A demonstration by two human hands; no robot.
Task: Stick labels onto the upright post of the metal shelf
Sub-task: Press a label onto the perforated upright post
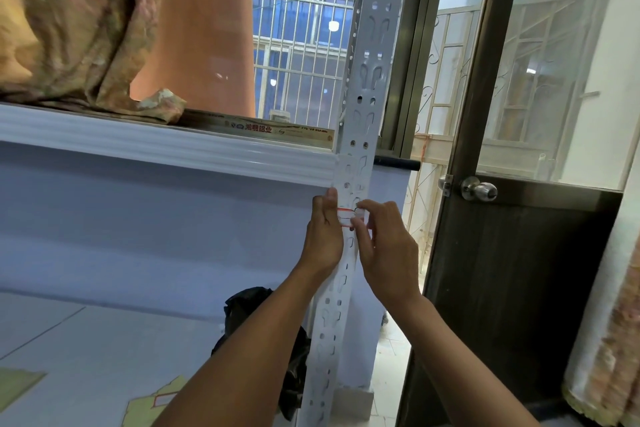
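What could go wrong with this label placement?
1. The label lies over slots in the post, so parts have no metal behind them and may lift.
2. The right hand pinches one end while the left hand presses the other; uneven pull could set it crooked or creased.

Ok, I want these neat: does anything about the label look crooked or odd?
The label sits roughly square across the post, with the left hand and right hand on it. It lies over a slot, so part has no metal behind it.
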